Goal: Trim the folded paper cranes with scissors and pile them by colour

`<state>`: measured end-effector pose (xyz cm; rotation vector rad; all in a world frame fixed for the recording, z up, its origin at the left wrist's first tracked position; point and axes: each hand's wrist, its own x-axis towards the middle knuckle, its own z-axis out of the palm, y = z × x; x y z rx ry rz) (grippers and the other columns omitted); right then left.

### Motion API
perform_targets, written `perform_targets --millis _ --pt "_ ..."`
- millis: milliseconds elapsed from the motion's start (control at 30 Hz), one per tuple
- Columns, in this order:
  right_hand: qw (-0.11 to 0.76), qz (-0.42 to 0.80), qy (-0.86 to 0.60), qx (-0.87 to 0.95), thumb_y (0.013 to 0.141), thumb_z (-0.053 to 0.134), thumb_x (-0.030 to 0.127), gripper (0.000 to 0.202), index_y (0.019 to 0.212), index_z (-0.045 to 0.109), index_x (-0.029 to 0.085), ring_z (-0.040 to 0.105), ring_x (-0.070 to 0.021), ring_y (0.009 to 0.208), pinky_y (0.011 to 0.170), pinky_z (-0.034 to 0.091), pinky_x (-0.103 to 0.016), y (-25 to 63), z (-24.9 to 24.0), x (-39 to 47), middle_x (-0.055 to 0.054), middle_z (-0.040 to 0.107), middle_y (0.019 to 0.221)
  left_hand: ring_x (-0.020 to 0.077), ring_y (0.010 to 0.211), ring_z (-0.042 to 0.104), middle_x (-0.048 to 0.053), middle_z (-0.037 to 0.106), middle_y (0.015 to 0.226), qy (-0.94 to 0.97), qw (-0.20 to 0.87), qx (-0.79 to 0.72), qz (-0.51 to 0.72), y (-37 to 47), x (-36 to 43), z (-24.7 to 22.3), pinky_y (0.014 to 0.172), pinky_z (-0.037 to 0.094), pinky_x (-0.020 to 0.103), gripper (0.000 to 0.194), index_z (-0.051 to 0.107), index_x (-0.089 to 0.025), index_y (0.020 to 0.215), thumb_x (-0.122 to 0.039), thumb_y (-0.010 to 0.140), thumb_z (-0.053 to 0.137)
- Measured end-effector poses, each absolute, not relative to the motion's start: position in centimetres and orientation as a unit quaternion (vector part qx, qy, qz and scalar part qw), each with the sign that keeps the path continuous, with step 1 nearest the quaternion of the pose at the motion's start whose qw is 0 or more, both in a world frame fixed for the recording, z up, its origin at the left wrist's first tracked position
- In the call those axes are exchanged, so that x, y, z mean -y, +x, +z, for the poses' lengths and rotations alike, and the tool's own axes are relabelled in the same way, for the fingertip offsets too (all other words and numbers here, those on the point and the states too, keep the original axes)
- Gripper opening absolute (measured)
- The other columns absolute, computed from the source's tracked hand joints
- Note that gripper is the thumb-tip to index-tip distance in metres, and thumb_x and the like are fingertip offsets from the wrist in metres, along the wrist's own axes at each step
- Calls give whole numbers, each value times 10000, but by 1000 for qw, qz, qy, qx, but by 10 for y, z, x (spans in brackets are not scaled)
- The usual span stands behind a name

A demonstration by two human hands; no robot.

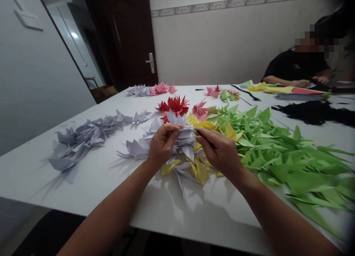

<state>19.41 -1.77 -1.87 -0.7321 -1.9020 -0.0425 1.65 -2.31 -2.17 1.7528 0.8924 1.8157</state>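
Observation:
Over the middle of the white table (105, 189), my left hand (164, 143) is closed in a pinch, fingertips at a small thin piece too fine to make out. My right hand (220, 148) is closed around a slim dark tool, mostly hidden by the fingers, its tip close to the left fingertips. Directly behind and below the hands lie folded white paper pieces (187, 135) and yellow paper pieces (200, 171). Whether the left fingers also touch the white paper is unclear.
Green folded papers (277, 156) heap on the right, pale ones (91, 134) on the left. Red papers (174, 106) and pink papers (200, 111) lie beyond the hands. Black stringy material (313, 111) is at the far right, near a seated person (294, 67).

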Motion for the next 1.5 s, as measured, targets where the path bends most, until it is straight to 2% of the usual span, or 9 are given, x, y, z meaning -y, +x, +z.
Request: perform_targets --millis 400,567,767,867,1000,1133,1267,1400,1500 --pt "487 -33 -334 806 921 490 274 261 1082 673 179 679 -190 769 723 532 -292 197 -19 17 -78 721 873 139 914 645 53 690 968 657 204 -323 650 15 21 -25 806 502 275 44 567 -196 885 -236 878 551" --pt "486 -25 -335 807 912 505 265 261 1081 680 170 682 -200 762 718 532 -301 197 -19 17 -88 720 867 154 893 650 58 692 949 645 220 -337 649 17 23 -22 795 506 292 89 568 -193 857 -282 861 573" --pt "487 -20 -339 805 911 509 276 255 1093 677 212 684 -194 762 709 537 -300 197 -20 16 -66 724 866 155 867 640 48 688 910 618 250 -347 659 19 24 -20 796 500 292 125 582 -193 840 -312 821 614" --pt "487 -15 -336 806 912 511 278 251 1089 676 212 686 -194 774 714 539 -298 196 -21 16 -66 725 864 130 803 613 39 660 904 621 259 -363 644 18 23 -23 744 490 254 160 611 -195 936 -276 799 635" --pt "493 -3 -327 806 907 518 261 247 1089 670 192 688 -202 817 738 540 -306 194 -21 17 -84 725 921 112 752 583 20 626 862 626 276 -379 623 17 23 -26 690 472 228 369 586 -215 1148 -240 785 647" --pt "512 9 -310 801 913 507 251 250 1079 667 153 688 -206 828 739 544 -313 193 -20 20 -103 724 921 88 634 526 -21 602 762 560 281 -377 682 17 23 -19 603 448 208 446 576 -260 1198 -252 762 671" --pt "509 15 -299 807 913 504 262 254 1091 658 167 684 -211 857 752 547 -329 191 -22 21 -104 720 955 83 588 526 -44 613 768 476 379 -333 721 16 21 -11 565 453 209 580 457 -351 1292 -282 755 664" --pt "492 19 -285 823 913 501 247 254 1110 638 163 680 -212 863 751 540 -330 188 -24 24 -107 715 968 100 721 604 -37 646 905 439 455 -316 708 18 23 -8 655 494 229 507 507 -334 1185 -281 711 678" --pt "480 9 -278 832 917 491 237 213 1048 640 159 663 -199 799 689 520 -304 187 -23 26 -99 706 899 98 705 606 -28 634 841 432 501 -323 677 22 28 -6 630 500 214 366 564 -248 1012 -241 671 695"
